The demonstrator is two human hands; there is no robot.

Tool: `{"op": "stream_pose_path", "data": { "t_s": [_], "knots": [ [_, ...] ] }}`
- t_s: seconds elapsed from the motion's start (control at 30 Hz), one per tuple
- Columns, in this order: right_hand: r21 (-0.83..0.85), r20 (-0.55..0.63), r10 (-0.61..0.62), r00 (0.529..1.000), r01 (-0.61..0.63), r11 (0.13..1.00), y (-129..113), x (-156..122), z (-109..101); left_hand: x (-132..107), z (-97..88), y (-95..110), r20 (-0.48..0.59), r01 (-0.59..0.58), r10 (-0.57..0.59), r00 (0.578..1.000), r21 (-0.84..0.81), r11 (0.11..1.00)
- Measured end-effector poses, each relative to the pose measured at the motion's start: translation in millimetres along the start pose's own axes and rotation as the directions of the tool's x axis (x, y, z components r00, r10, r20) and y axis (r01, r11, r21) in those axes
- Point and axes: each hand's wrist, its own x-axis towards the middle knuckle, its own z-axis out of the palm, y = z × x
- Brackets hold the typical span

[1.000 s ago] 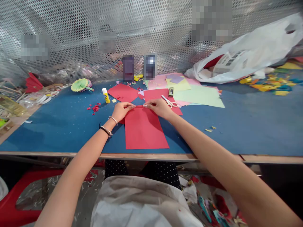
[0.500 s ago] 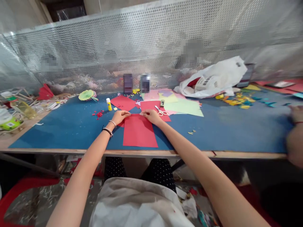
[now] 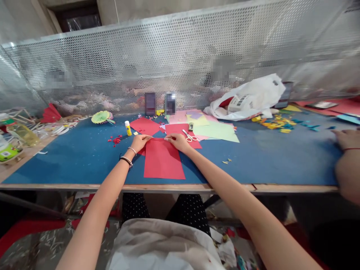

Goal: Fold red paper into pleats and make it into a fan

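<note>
A sheet of red paper (image 3: pixel 164 161) lies in front of me, with a narrow fold along its far edge. My left hand (image 3: pixel 141 141) pinches the far left corner of that fold, and my right hand (image 3: pixel 176 141) pinches its far right corner. More red paper (image 3: pixel 144 126) lies flat just beyond my left hand. Close to my right hand, white-handled scissors (image 3: pixel 190 136) and a small pencil sharpener (image 3: pixel 191 126) rest on another red piece. A yellow glue stick (image 3: pixel 128 128) stands upright past my left hand, near red paper scraps (image 3: pixel 116 140).
Pastel paper sheets (image 3: pixel 219 131) and a white plastic bag (image 3: pixel 247 97) lie toward the back right. A pleated green paper fan (image 3: pixel 101 117) sits at the back left. Two phones (image 3: pixel 170 103) lean on the perforated metal screen (image 3: pixel 168 56). Another person's hand (image 3: pixel 347 139) rests at the right edge.
My view has tilted slightly, so the whole table appears a little lower. Both hands stay on the far edge of the red paper, with only slight finger movement.
</note>
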Motion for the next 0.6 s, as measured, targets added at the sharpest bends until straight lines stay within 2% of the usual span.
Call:
{"op": "stream_pose_path", "data": {
  "t_s": [0.37, 0.47, 0.6],
  "knots": [
    [0.044, -0.008, -0.01, 1.0, 0.01, 0.999, -2, -2, 0, -6, -2.1, 9, -0.057, -0.039, 0.05, 0.997, 0.191, 0.981],
    [0.058, -0.008, -0.02, 1.0, 0.02, 0.998, -1, -3, 0, -10, -3.7, 13, -0.023, -0.132, 0.143, 0.989, 0.271, 0.954],
    [0.043, 0.028, -0.014, 1.0, 0.013, 0.999, -1, -3, 1, -14, -4.7, 20, 0.086, -0.234, 0.219, 0.972, 0.447, 0.863]
  ]
}}
